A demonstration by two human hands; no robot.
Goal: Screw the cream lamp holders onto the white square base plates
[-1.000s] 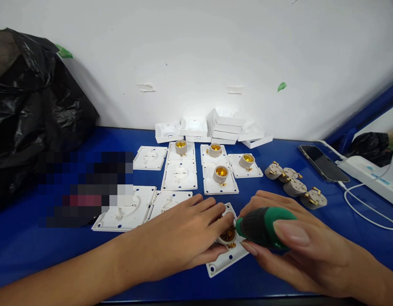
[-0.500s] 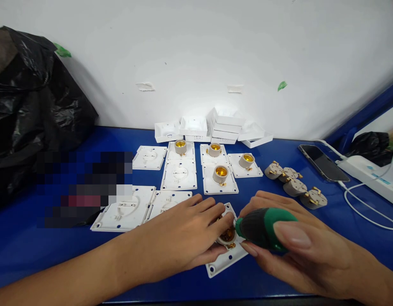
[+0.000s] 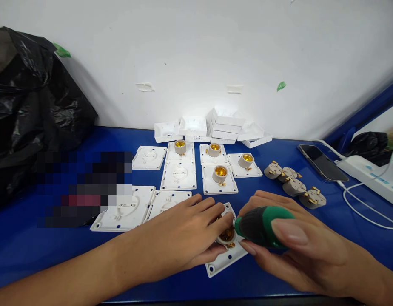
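Note:
My left hand (image 3: 183, 238) lies over a white square plate (image 3: 222, 263) on the blue table (image 3: 30, 255), its fingers closed round the beige lamp socket (image 3: 227, 235) mounted on that plate. My right hand (image 3: 289, 246) is wrapped round the green and black handle of a screwdriver (image 3: 262, 226), whose tip points into the socket's brass inside. The shaft is hidden by the handle and my fingers.
Behind lie several white plates (image 3: 179, 174), some with brass-lined sockets (image 3: 220, 173), and a stack of white boxes (image 3: 225, 126) at the wall. Loose grey socket parts (image 3: 294, 186) sit right, then a phone (image 3: 322, 162), a power strip (image 3: 371, 174) with cable. A black bag (image 3: 30, 106) fills the left.

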